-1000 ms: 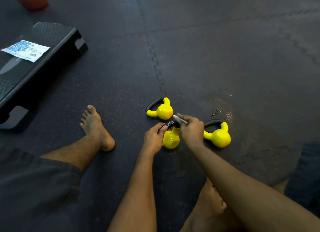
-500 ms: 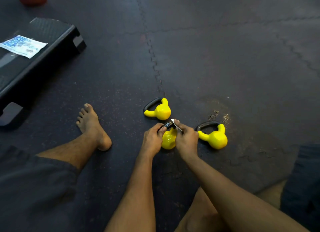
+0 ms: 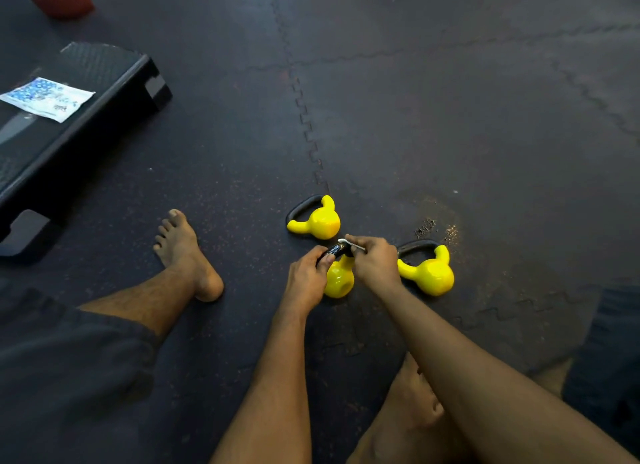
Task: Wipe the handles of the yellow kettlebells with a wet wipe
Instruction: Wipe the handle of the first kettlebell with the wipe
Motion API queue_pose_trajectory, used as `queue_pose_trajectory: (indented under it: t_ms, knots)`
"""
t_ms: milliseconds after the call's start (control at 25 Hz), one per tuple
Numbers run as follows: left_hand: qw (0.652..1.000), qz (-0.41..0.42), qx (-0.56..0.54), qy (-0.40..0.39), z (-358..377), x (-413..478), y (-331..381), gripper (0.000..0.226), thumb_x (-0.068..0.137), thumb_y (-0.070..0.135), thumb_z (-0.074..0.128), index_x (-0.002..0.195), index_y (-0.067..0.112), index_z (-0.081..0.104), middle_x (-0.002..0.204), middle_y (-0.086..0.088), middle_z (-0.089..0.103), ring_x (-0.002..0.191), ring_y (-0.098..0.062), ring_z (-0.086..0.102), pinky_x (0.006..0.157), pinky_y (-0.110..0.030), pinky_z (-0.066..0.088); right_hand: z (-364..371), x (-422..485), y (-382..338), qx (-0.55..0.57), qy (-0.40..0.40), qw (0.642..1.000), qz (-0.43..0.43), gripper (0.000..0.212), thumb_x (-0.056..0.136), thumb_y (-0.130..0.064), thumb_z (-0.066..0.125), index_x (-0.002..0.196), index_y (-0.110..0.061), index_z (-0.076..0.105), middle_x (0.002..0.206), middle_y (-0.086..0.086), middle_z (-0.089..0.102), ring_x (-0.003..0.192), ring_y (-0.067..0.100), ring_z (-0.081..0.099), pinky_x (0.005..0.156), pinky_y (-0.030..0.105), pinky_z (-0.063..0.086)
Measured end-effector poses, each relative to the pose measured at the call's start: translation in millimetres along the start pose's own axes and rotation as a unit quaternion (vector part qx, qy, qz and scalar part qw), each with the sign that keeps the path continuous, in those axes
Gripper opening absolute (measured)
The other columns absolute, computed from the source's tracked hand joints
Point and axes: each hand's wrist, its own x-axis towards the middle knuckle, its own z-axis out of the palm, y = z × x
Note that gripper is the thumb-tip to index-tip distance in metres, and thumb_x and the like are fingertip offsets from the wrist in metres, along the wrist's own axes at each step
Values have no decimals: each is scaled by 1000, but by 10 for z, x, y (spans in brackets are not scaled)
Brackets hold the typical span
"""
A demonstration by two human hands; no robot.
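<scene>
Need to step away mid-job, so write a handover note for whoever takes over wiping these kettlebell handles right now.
The left hand grips the black handle of the middle kettlebell.
The right hand pinches the wet wipe against that handle.
The far kettlebell and right kettlebell lie on the floor, no hand on them. The wipe packet lies on the black step.
Done: middle handle being wiped; whether the other two are wiped cannot be told.
Left: finish it, then check the others.

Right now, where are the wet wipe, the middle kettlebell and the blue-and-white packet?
wet wipe [image 3: 355, 245]: head view, its white edge.
middle kettlebell [image 3: 340, 280]: head view, its yellow body.
blue-and-white packet [image 3: 46, 98]: head view, centre of its printed face.
</scene>
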Motion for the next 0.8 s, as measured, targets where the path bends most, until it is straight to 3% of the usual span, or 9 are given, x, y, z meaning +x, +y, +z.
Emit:
queue_pose_trajectory:
  t_ms: [120, 240, 360, 520, 680, 800]
  knots:
    - [1000, -11, -2, 0, 15, 19, 22, 21, 101, 32, 47, 108, 21, 64, 98, -7, 69, 83, -16, 55, 67, -27, 33, 21, -105, 14, 0, 10, 999, -47, 28, 95, -12, 54, 117, -17, 71, 114, 5, 72, 102, 17, 68, 88, 25, 49]
    - [1000, -3, 3, -2, 25, 2, 20, 22, 101, 32, 47, 108, 21, 64, 97, -8, 69, 89, -23, 60, 68, -29, 36, 34, -37, 23, 11, 18, 1000, -13, 30, 92, -8, 55, 116, -16, 72, 115, 6, 71, 109, 18, 65, 92, 20, 44]
    - [1000, 1, 6, -3, 25, -8, 14, 23, 101, 32, 47, 109, 18, 63, 100, -10, 69, 94, -27, 61, 71, -32, 39, 58, -76, 47, 5, 20, 999, -35, 30, 93, -9, 55, 116, -17, 71, 114, 6, 72, 105, 19, 67, 92, 31, 51]
    - [1000, 3, 12, -3, 33, -9, 36, 22, 100, 32, 48, 108, 18, 64, 99, -11, 69, 94, -28, 61, 72, -35, 41, 56, -58, 74, 12, 35, 999, -3, 30, 92, -9, 56, 115, -17, 72, 113, 8, 72, 104, 21, 68, 89, 28, 49]
    - [1000, 1, 16, -4, 48, 7, 64, 23, 100, 32, 47, 107, 17, 63, 98, -13, 69, 94, -31, 61, 74, -38, 43, 95, -130, 89, 31, 53, 998, -25, 31, 92, -9, 55, 116, -21, 72, 104, 6, 75, 86, 21, 70, 76, 37, 54]
    - [1000, 4, 27, -5, 61, 18, 73, 23, 100, 32, 48, 107, 17, 63, 98, -15, 70, 95, -34, 61, 78, -40, 45, 157, -118, 63, 20, 84, 996, 27, 29, 93, -12, 54, 116, -18, 71, 111, 11, 72, 100, 29, 68, 85, 39, 54]
